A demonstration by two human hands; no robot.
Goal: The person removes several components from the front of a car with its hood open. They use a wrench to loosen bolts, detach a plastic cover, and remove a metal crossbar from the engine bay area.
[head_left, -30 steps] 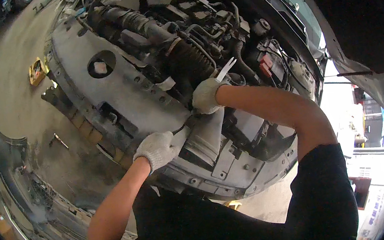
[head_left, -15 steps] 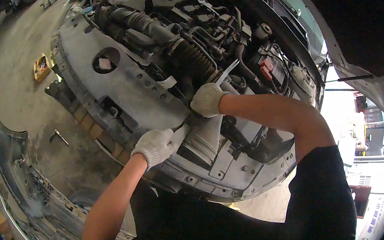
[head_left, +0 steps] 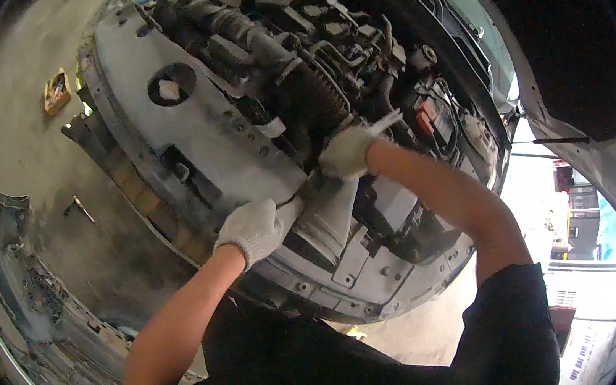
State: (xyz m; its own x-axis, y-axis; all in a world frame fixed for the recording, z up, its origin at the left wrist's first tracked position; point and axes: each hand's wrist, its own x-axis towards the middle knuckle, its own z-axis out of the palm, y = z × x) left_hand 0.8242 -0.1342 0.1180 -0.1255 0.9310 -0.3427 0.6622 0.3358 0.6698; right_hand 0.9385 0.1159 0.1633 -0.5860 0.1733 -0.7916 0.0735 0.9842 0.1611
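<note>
A long grey plastic cover panel [head_left: 126, 57] lies across the front of the open engine bay. My left hand [head_left: 251, 232], in a white knit glove, is closed on this panel's near end, beside a ribbed grey air duct [head_left: 325, 225]. Just beyond, my gloved right hand [head_left: 348, 152] is closed round a slim, pale tool [head_left: 385, 121]; its blurred end sticks out past the hand toward the engine. The tool's other end is hidden beneath the glove, against the panel and duct.
Black corrugated intake hose [head_left: 314, 88] and a battery with a red terminal cover [head_left: 426, 118] lie beyond my hands. The raised hood [head_left: 579, 82] hangs at right. On the floor at left are a detached bumper [head_left: 21, 266], a hand tool [head_left: 84, 209] and a yellow box [head_left: 57, 95].
My right hand has moved slightly right with the tool, whose end now looks blurred. The left hand stays at the panel's end. The whole view has shifted a little.
</note>
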